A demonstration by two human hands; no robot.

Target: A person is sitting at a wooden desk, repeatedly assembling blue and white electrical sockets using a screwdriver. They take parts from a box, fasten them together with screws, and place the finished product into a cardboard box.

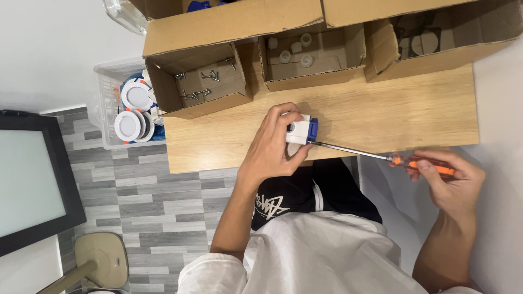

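White-and-blue plastic fitting [301,130] pinched in left hand [272,144] at table's [381,114] 6 o'clock edge; right hand [449,179] grips orange screwdriver [381,156], tip at fitting. Screw-driving looks underway; screws [204,81] wait in the 11 o'clock box.

Left box: open brown cardboard box [190,65], back left of wooden table, grey screws inside.
Mid box: open brown cardboard box [310,57], small white round parts.
Right box: open brown cardboard box [436,38], flat round pieces.
Screen: black-framed pale rectangular screen [27,179], far left, blank.
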